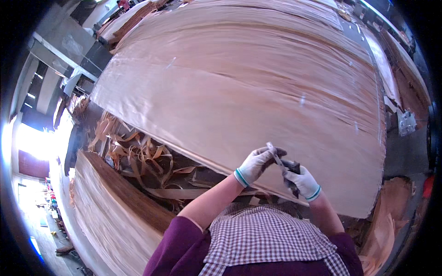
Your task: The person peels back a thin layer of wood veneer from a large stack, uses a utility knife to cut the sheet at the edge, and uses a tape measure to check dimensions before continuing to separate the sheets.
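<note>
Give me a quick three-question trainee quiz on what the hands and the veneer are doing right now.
1. True or false: both hands wear white work gloves.
2. What lies directly under the hands? A) a steel tray B) a large wood veneer sheet C) a folded cloth
3. Fill in: the heap of curled veneer strips lies to the person's ____ of the hands.

Key: 1 true: left hand and right hand are gloved, together gripping a small dark tool. 2 B, the veneer sheet. 3 left, the veneer strips.

Single head view, fisheye, worn high, facing down and forward over a wide veneer sheet. Gloved hands close at lower centre; edges bend toward rim.
</note>
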`<act>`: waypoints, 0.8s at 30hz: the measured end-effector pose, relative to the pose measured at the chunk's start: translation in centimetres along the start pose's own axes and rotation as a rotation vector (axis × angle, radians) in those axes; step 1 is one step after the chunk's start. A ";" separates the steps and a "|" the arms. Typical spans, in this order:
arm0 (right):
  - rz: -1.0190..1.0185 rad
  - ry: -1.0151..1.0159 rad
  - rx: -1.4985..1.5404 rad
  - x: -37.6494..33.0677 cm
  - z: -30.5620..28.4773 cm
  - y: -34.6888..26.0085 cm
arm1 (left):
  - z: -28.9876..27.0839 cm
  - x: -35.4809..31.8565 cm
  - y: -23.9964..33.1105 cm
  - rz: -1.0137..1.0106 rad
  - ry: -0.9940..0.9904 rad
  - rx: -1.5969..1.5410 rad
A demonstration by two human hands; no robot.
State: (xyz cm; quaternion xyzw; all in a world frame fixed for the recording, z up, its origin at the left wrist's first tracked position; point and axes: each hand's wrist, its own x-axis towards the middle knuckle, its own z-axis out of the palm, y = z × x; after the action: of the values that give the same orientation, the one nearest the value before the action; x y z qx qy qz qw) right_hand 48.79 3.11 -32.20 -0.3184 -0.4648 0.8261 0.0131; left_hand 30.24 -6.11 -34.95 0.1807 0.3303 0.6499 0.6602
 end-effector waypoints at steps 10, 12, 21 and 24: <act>0.030 -0.130 -0.351 11.6 24.1 1.0 | -16.8 -20.8 17.1 0.302 0.568 -0.023; 0.065 -0.147 -0.388 13.5 26.4 -0.3 | -19.4 -22.7 17.7 0.362 0.600 -0.020; 0.065 -0.451 -0.390 25.6 36.0 -3.0 | -33.8 -24.6 26.0 0.460 0.879 0.197; 0.086 -0.492 -0.270 31.4 40.1 -4.3 | -38.0 -24.8 31.3 0.421 0.945 0.313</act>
State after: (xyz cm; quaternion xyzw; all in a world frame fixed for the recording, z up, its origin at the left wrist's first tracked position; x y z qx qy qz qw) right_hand 1.03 -14.89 -30.34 -0.1265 -0.5458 0.8090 -0.1778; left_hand -16.81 -34.81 -36.21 0.0273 0.6407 0.7218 0.2603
